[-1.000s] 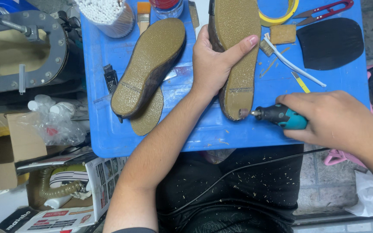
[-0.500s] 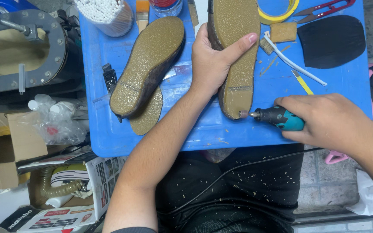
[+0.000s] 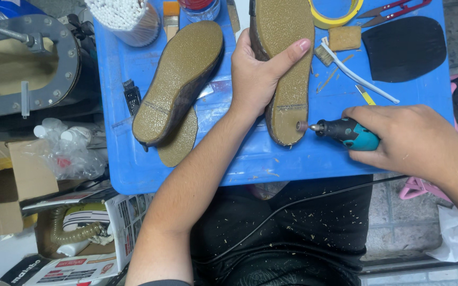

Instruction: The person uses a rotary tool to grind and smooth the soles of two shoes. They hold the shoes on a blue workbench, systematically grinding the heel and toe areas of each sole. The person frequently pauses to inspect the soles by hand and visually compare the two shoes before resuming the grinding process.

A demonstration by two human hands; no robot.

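While hands grip shoe [image 3: 284, 63] and rotary tool [image 3: 345, 133] — bit touching heel edge.

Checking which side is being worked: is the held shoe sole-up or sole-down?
Sole-up: the shoe in the left hand shows its tan textured sole, and the rotary tool tip meets its heel.

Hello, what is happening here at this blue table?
A person holds a shoe sole up on the blue table with the left hand. The right hand presses a small teal rotary tool against the heel edge. A second shoe lies sole up to the left, untouched.
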